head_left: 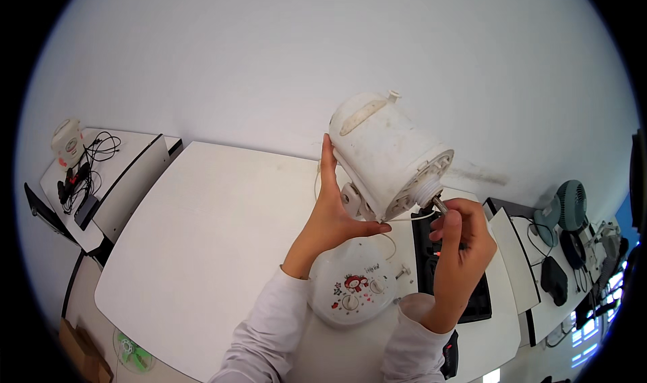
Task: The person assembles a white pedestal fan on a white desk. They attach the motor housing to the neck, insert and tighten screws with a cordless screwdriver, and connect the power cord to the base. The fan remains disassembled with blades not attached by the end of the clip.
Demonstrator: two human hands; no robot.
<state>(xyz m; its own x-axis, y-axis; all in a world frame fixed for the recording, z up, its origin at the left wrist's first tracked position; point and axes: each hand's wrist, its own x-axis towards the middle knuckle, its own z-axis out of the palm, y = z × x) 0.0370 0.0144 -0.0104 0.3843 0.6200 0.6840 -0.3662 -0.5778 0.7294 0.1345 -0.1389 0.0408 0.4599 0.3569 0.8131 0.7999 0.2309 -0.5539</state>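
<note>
My left hand (335, 211) grips a scuffed white fan motor housing (391, 154) from its left and underside, holding it tilted in the air above the table. A small knob stands on the housing's upper side. At its lower right end, a metal shaft (439, 204) sticks out of the round vented face. The fingers of my right hand (465, 238) are pinched around the shaft's tip. Below the housing lies a white fan base (354, 289) with cartoon prints and two dials. A thin white cord (414, 218) runs beneath the housing.
A white table (202, 248) carries these things, with a black tray (480, 299) on its right and small loose parts (402, 272) beside the base. Side tables hold a white appliance (67, 143) with cables at left and a green-grey fan (571, 204) at right. A wall stands behind.
</note>
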